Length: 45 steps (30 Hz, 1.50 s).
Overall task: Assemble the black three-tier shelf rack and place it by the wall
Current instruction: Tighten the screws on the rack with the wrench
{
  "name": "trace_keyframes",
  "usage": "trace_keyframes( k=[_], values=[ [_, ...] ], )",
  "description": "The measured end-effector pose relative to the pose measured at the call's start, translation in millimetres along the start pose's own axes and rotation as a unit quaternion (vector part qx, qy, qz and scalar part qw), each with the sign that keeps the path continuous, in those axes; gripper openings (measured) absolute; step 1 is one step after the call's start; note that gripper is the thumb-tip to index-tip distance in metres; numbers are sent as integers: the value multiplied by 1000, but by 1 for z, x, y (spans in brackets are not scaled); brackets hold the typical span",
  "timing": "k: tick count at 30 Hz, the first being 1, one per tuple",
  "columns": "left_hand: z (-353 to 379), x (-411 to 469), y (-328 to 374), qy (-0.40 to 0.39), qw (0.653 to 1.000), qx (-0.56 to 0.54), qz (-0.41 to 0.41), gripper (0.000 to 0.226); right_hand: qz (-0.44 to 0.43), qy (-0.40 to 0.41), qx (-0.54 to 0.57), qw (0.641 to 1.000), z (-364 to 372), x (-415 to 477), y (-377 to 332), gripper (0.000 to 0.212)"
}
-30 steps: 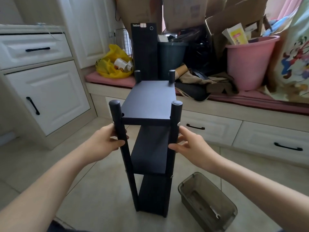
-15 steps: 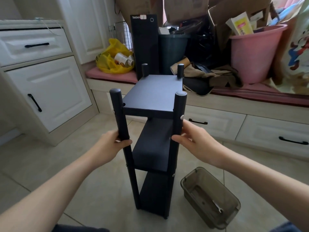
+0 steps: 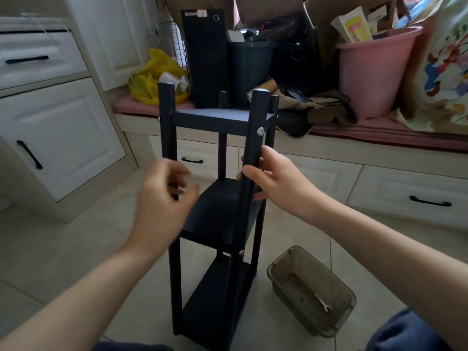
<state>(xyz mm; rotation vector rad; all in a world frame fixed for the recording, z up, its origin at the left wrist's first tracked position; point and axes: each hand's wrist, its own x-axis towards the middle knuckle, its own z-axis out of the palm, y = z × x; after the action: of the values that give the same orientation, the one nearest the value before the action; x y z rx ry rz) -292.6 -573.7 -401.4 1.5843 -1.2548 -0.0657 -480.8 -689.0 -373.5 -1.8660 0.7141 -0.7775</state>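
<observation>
As right grip (image 3: 281, 183) clasps rack (image 3: 220, 120), left (image 3: 164, 198) (blurred)

The right hand (image 3: 278, 181) holds a post of the black rack (image 3: 215, 120); the left hand (image 3: 162, 198) is blurred

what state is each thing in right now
shelf rack, upright on the floor, three shelves fitted
right hand, fingers gripping the front right post
left hand, blurred by the front left post, grip unclear
plastic box, open on the floor, wrench inside
drawers, shut
pink bucket, upright, stuffed full
</observation>
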Motion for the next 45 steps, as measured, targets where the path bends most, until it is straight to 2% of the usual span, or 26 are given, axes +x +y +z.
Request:
trace_keyframes(
  k=[3, 5, 8, 12, 15, 21, 25, 28, 30, 33, 36, 41, 45],
  values=[
    [31, -10, 9, -189, 975, -83, -80, 25, -12, 8, -12, 1000, -1, 8, -3, 16],
    [47, -12, 11, -228, 956, -147, -111, 26, -24, 21, -33, 999, 0, 13, -4, 17],
    [60, -9, 13, -213, 953, -170, -133, 19, -44, 36, -74, 996, 3, 17, -4, 21],
    [66, -5, 16, -218, 953, -173, -122, 13, -73, 49, -116, 989, 9, 20, -4, 18],
    [67, 0, 16, -224, 952, -175, -118, 9, -68, 63, -108, 990, 8, 23, -4, 24],
    [76, 5, 14, -218, 954, -174, -110, 20, -22, 65, -43, 997, 1, 21, 4, 31],
    [79, 11, 10, -214, 957, -164, -111, 5, 16, 79, -40, 996, -9, 18, 15, 30],
    [81, 14, 7, -211, 957, -166, -108, 2, 96, 53, -56, 992, -20, 13, 42, 21],
    [82, 15, 7, -206, 957, -171, -109, 2, 189, -11, -93, 978, -24, 8, 68, 18],
    [84, 14, 6, -208, 954, -183, -114, 2, 306, -128, -181, 926, -22, 0, 118, 23],
    [87, 15, 5, -213, 950, -198, -113, 2, 381, -172, -199, 886, -13, -9, 169, 20],
    [89, 18, -1, -223, 945, -214, -104, 2, 417, -227, -280, 834, 19, -44, 252, 31],
    [87, 19, -5, -227, 944, -219, -100, 6, 436, -263, -362, 781, 40, -83, 299, 59]
  ],
)
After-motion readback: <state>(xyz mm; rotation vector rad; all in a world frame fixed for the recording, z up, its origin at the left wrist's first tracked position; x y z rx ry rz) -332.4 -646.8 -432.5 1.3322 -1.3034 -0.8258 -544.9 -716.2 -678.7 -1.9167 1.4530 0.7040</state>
